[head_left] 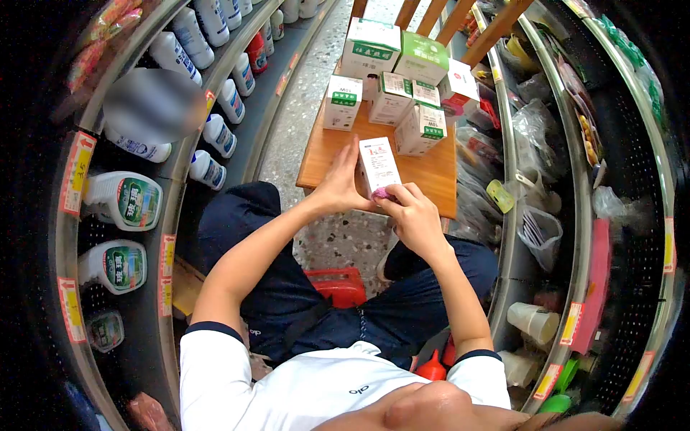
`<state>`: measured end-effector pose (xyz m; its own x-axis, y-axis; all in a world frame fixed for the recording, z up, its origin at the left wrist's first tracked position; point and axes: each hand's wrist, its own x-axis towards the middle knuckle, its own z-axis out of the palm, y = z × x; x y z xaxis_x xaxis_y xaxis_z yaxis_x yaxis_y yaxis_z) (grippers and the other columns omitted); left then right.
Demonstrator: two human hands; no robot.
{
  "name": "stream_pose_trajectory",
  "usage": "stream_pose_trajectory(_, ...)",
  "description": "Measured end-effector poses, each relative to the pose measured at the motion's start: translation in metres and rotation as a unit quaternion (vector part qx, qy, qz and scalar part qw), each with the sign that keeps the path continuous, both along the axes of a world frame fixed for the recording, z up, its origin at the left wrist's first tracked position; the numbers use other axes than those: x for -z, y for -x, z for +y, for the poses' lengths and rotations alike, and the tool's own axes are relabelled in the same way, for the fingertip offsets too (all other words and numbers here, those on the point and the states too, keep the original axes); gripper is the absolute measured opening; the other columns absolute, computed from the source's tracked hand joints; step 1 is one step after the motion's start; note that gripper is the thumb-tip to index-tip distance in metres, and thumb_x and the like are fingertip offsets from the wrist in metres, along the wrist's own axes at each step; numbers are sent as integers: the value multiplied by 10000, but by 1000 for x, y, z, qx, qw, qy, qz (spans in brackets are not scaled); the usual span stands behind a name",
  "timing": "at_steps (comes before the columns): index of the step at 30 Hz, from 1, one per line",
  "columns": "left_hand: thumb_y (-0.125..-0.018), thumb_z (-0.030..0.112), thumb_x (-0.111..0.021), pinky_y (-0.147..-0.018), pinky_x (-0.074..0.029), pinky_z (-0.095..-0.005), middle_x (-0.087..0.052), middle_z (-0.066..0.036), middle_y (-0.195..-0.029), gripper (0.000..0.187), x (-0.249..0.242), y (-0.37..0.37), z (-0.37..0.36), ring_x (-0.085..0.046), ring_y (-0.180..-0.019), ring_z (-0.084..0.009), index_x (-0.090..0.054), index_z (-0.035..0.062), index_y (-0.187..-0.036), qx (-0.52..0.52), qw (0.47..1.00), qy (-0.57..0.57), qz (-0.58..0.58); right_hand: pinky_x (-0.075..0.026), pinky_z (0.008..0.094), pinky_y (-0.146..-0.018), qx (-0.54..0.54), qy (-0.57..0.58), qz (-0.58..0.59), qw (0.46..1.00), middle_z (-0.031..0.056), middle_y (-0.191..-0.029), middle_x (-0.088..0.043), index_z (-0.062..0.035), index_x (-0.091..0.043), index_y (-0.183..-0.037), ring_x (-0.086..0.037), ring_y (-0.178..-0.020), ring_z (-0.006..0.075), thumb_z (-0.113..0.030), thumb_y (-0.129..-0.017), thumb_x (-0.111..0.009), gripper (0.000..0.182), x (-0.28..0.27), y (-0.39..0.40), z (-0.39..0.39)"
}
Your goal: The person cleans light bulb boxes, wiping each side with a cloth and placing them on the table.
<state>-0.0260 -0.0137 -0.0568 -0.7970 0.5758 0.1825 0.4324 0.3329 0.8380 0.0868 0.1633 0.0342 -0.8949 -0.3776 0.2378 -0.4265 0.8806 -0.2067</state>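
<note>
One white paper box (378, 159) with red and dark print is at the near part of a wooden chair seat (318, 167), between the two hands. I cannot tell if it stands up or lies down. The left hand (339, 185) is along its left side, with the thumb spread wide from the fingers. The right hand (412, 214) has its fingers pinched on a small pink-purple thing (382, 193) at the near end of the box. It is too small to tell what that thing is. To do this well, I think the left hand should keep the box still, and the right should press softly, since thin card may dent. Not far past the box are more small boxes: a white and green box (342, 103), a boxy white one with a green band (421, 131), and a big green box (422, 59) behind. It looks wise not to bump them. On the left shelves are white bottles (220, 135), and on the right are clear plastic bags (535, 129).
</note>
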Motion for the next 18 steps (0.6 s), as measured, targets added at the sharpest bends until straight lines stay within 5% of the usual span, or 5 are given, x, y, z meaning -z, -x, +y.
stream_pose_trajectory(2, -522, 419, -921, -1189, -255, -481, -268, -326, -1516, 1460, -4, 0, -2, -271, -1426, -464, 2, -88, -1534, 3, 1000, 2, 1, -550, 377, -829, 17, 5, -2, 1000, 28, -1106, -640, -124, -732, -1072, -604, -1011, 263, 22, -592, -721, 502, -3, -4, 2)
stream_pose_trajectory(5, -528, 386, -901, -1192, -251, -477, -268, -327, -1515, 1438, -2, 1, -1, -272, -1425, -467, 10, -86, -1536, 8, 1000, 3, 1, -552, 362, -802, 32, -3, 33, 999, 25, -1083, -638, -107, -722, -1049, -607, -987, 246, -21, -731, -651, 337, -5, -9, 9)
stream_pose_trajectory(12, -553, 374, -838, -1204, -196, -517, -259, -329, -1503, 1351, -11, 1, 0, -236, -1430, -473, -36, -91, -1536, 4, 999, 19, 44, -534, 374, -852, 170, 39, 31, 984, 63, -1089, -647, -111, -711, -1092, -603, -1013, 294, 44, -762, -625, 375, 15, -21, 50)
stream_pose_trajectory(15, -564, 396, -815, -1206, -148, -551, -250, -322, -1510, 1304, -25, 4, -8, -216, -1433, -468, -90, -101, -1527, 13, 993, 56, 104, -498, 315, -913, 177, 250, -3, 952, 84, -1095, -649, -48, -714, -1095, -621, -1067, 234, 94, -836, -562, 332, 30, -24, 63)
stream_pose_trajectory(18, -569, 412, -797, -1202, -111, -585, -242, -312, -1521, 1255, -42, 5, -15, -220, -1428, -459, -150, -107, -1512, 30, 980, 106, 163, -494, 308, -946, 201, 584, -123, 777, 68, -1108, -654, -1, -632, -1227, -619, -1079, 179, 56, -892, -569, 346, 35, -29, 61)
